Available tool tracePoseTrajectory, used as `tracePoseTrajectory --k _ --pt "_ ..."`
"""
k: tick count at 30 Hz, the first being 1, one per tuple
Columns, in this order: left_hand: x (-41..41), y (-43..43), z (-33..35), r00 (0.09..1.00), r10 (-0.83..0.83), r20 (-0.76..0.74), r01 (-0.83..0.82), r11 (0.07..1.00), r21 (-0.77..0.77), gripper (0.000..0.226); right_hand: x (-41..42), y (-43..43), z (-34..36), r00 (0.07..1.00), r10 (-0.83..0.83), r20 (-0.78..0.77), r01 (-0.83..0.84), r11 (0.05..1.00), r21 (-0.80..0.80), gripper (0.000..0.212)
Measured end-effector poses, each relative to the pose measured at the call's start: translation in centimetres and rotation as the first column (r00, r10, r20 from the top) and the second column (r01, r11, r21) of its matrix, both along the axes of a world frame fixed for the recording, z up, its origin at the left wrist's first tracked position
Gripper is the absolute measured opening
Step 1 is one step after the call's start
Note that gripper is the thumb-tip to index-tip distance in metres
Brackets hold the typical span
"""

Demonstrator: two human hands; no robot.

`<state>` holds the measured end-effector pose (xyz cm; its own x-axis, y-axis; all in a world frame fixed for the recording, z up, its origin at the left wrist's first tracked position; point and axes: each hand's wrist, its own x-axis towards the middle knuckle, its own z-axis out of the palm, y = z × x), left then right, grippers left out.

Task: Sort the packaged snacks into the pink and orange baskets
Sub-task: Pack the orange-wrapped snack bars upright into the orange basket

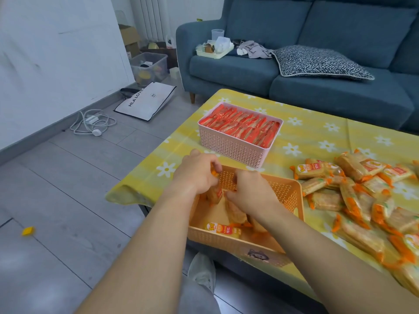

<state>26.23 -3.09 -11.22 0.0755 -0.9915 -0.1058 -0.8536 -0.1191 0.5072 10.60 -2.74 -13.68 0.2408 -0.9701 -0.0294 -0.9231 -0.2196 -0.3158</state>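
A: What is being done?
B: Snacks (235, 214) are being stood up in the orange basket (288, 196). One is gripped by the left hand (197, 173); the right hand (249, 191) is curled on another.
A: Next?
B: More must be taken from the pile (358, 193) on the table (301, 130).

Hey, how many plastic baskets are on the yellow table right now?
2. The pink lattice plastic basket sits farther back, full of red packets; the orange lattice plastic basket is at the near edge. None seem hidden.

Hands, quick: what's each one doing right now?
Left hand: closed on an orange-wrapped snack pack at the orange basket.
Right hand: inside the basket, fingers curled among packs; grip cannot be told.
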Motion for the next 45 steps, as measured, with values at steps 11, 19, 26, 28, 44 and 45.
tracePoseTrajectory --k 11,19,26,28,44,45 --pt "0.2 0.2 -0.5 0.998 0.014 -0.067 -0.014 1.0 -0.005 0.024 -0.2 1.5 0.4 0.989 0.099 -0.106 -0.081 0.984 0.16 0.061" --pt "0.3 -0.1 -0.5 0.999 -0.007 -0.04 0.007 1.0 -0.008 0.022 -0.6 0.1 0.7 0.937 -0.209 0.281 0.206 0.978 0.039 0.042" --pt "0.2 0.7 0.4 0.996 -0.061 -0.066 0.059 0.998 -0.03 0.017 0.7 0.2 1.1 0.867 -0.322 0.381 0.204 0.926 0.317 0.021" --pt "-0.1 0.7 0.3 0.999 -0.038 0.016 0.039 0.999 -0.028 0.021 0.5 0.4 0.8 0.833 -0.355 0.425 0.175 0.897 0.406 0.011" --pt "-2.5 0.7 0.7 0.99 -0.023 0.137 0.025 1.0 -0.015 0.034 -4.6 0.5 2.5 0.995 -0.021 0.1 0.001 0.981 0.193 0.019" --pt "-2.6 0.8 0.7 0.989 -0.014 0.144 0.017 1.0 -0.019 0.033 -4.5 0.9 2.3 1.0 0.001 -0.024 0.003 0.99 0.139 0.016"
